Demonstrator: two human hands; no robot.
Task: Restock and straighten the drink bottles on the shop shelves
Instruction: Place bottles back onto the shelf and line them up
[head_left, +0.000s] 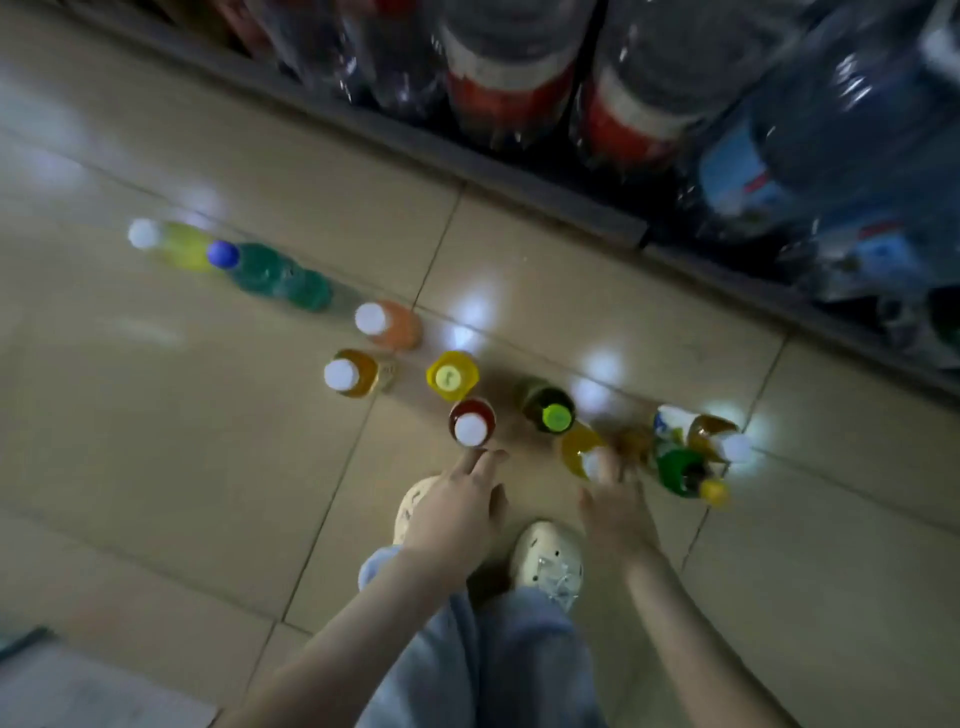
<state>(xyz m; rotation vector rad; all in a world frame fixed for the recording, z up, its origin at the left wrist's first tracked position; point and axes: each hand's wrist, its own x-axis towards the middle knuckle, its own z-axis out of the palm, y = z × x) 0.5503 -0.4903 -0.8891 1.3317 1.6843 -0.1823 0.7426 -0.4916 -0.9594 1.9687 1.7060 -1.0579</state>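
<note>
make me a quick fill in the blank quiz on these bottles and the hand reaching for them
1. The small bottles stand on the tiled ____ in front of the shelf.
2. The green bottle at the far left has a ____ cap.
3. The left hand reaches toward the red bottle, which has a ____ cap.
4. The dark bottle just right of it has a ____ cap.

Missing words: floor, blue, white, green

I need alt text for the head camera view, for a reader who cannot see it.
Two bare hands stretch down to small drink bottles standing on a tiled floor: the left hand is beside a red bottle, the blurred right hand at a yellow-orange bottle. Large water jugs stand on the low shelf.
</note>
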